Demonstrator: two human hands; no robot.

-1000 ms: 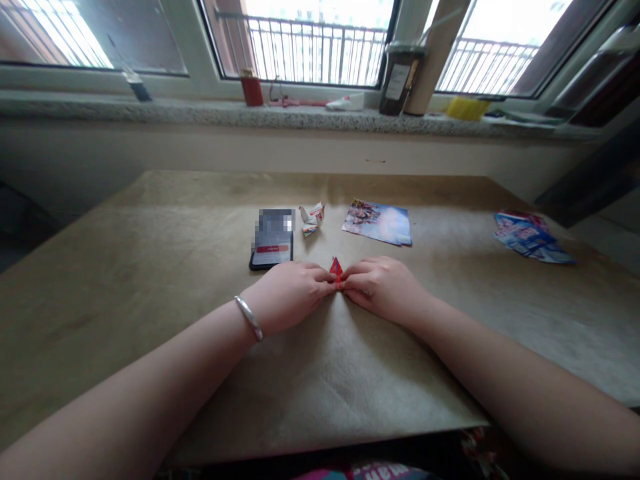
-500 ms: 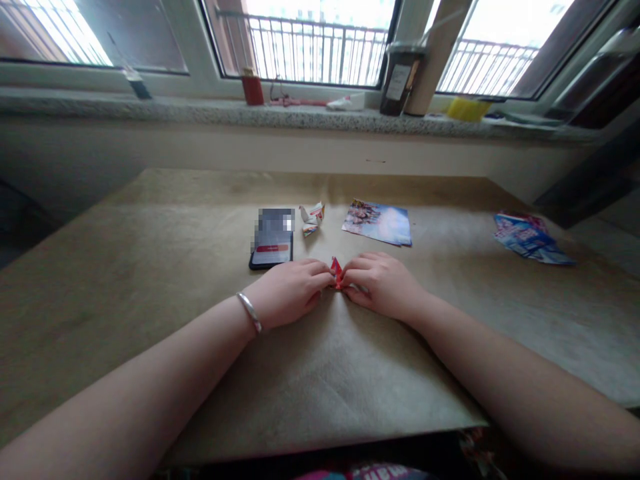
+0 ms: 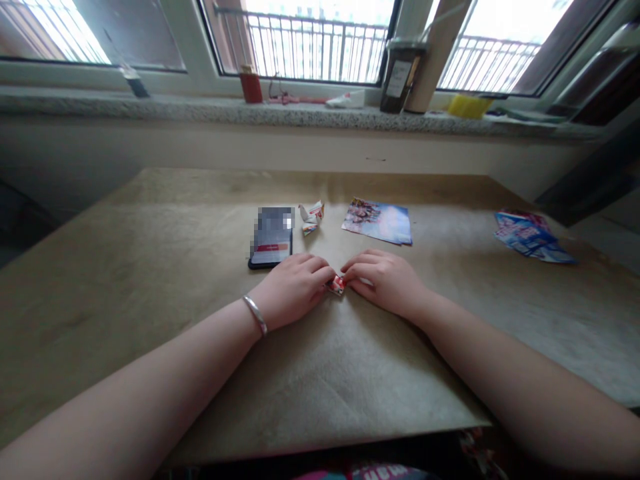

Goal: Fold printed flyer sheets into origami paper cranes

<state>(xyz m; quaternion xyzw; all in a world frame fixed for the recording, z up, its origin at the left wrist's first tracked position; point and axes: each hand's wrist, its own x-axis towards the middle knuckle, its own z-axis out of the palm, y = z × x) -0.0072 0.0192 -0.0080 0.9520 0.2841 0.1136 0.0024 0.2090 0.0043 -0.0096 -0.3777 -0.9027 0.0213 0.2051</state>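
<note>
phone (image 3: pixel 273 240): flat on the counter (image 3: pixel 310 380), just beyond the left hand (image 3: pixel 296 285), long axis running near to far; near right corner partly hidden behind knuckles.
left hand: in from the near left, silver bracelet (image 3: pixel 255 315) at the wrist, palm down; left fingers (image 3: pixel 320 271) bent over the left part of the folded paper (image 3: pixel 339 286); pinching or only pressing, cannot tell.
bird-shaped paper figure (image 3: pixel 313 217): on the far side of the left hand, just right of the phone, apart from both hands.
folded paper: low on the counter between both hands, red and white on the visible face; right of the left fingers, left of and slightly nearer than the right fingers (image 3: pixel 357 270); long axis unclear under the cover; left hand nearer, judging by the overlap.
right hand (image 3: pixel 387 277): in from the near right, curled, tips at the far right edge of the folded paper; touching, gripping or just clear, cannot tell.
printed sheets (image 3: pixel 380 222): flat, beyond the right hand.
blue printed papers (image 3: pixel 533 239): fanned, far right, well apart from the right hand.
</note>
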